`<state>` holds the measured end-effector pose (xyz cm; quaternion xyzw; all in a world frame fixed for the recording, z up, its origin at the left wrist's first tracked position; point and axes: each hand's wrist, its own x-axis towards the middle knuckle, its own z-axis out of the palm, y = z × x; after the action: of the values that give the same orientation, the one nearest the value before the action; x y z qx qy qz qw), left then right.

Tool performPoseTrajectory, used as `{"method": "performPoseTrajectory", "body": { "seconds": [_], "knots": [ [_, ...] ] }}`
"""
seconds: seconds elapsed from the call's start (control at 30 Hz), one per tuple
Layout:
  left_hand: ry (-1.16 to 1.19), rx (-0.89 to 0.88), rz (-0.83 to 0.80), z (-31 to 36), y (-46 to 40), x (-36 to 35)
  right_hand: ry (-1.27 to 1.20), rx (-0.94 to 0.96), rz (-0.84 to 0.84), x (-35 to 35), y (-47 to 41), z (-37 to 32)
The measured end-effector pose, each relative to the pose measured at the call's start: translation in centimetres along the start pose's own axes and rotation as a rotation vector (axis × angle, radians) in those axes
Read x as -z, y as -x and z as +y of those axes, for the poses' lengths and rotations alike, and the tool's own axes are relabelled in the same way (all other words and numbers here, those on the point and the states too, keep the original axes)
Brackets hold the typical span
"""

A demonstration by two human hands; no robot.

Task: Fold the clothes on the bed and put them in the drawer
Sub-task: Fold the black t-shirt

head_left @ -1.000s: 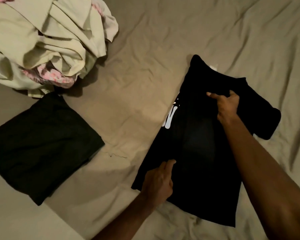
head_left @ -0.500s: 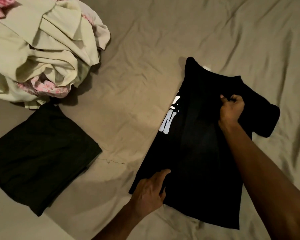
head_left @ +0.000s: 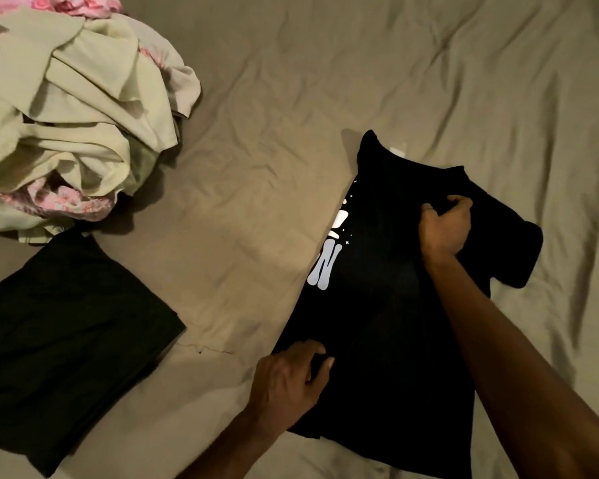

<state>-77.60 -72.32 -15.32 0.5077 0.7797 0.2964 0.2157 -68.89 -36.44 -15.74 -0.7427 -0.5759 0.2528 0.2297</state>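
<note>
A black t-shirt (head_left: 377, 305) with white lettering lies partly folded on the bed at the centre right, one sleeve sticking out to the right. My right hand (head_left: 445, 226) grips a bunch of its fabric near the shoulder. My left hand (head_left: 291, 378) pinches the shirt's lower left edge, thumb on top. A folded dark garment (head_left: 59, 340) lies flat at the left. Behind it sits a heap of unfolded pale green and pink clothes (head_left: 73, 108).
The wrinkled beige bedsheet (head_left: 325, 81) covers the whole bed. A loose thread (head_left: 204, 349) lies between the folded garment and the shirt. No drawer is in view.
My right hand has closed from a flat touch into a grip on the shirt's upper part. My left hand slid down and took hold of the lower left edge.
</note>
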Motion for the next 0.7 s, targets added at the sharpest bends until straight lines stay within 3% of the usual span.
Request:
{"method": "performPoseTrajectory", "body": {
  "seconds": [0.13, 0.3, 0.53, 0.7],
  "knots": [
    [0.048, 0.142, 0.149, 0.3, -8.8, 0.9, -0.021, -0.026, -0.037, -0.5, -0.9, 0.3],
    [0.084, 0.089, 0.242, 1.1, -23.5, 0.6, -0.126, -0.005, -0.059, -0.6, -1.4, 2.2],
    [-0.022, 0.186, -0.030, 2.0, -39.0, -1.8, -0.263, 0.036, 0.010, -0.6, -1.0, 3.0],
    [0.252, 0.278, -0.045, 2.6, -43.0, -2.2, -0.240, 0.028, 0.064, -1.0, -1.1, 3.1]
  ]
}}
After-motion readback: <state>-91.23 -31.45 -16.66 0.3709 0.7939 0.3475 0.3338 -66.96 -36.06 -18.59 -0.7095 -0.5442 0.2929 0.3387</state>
